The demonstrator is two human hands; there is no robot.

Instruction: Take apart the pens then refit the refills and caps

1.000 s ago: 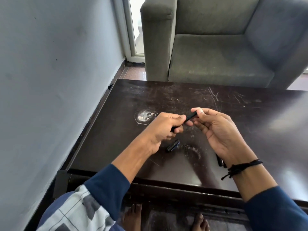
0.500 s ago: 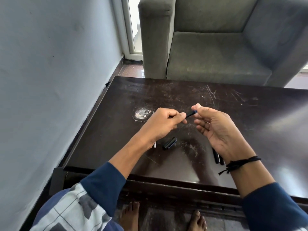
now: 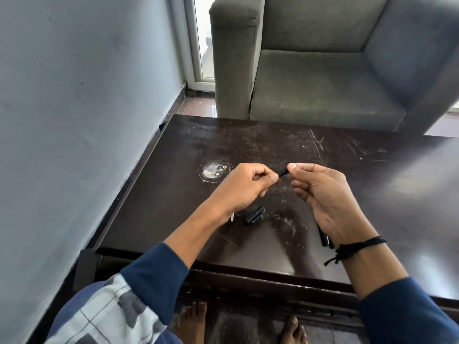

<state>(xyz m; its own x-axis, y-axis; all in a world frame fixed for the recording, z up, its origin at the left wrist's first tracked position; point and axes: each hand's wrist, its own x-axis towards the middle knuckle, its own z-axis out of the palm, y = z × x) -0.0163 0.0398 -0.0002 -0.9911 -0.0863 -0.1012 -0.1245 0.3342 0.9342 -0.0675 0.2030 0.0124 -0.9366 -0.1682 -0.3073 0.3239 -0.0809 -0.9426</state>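
Above the dark table [image 3: 173, 194], both hands hold one black pen [image 3: 283, 172] between them. My left hand [image 3: 244, 187] pinches its left end, and most of that end is hidden in the fingers. My right hand [image 3: 320, 192] pinches the right end with thumb and forefinger. Only a short black stretch shows between the fingertips. A black pen cap [image 3: 254, 215] lies on the table below my left hand, with a small white piece [image 3: 232, 217] beside it. Two dark pens [image 3: 324, 238] lie partly hidden under my right wrist.
A grey armchair [image 3: 310, 83] stands just behind the table's far edge. A pale wall [image 3: 74, 120] runs close along the table's left side. A round whitish mark [image 3: 212, 170] sits on the tabletop left of my hands. Bare feet [image 3: 193, 321] show under the table.
My hands have drifted slightly apart and less of the black pen shows between them. The view has tilted up a little. The cap and the other pens lie where they were.
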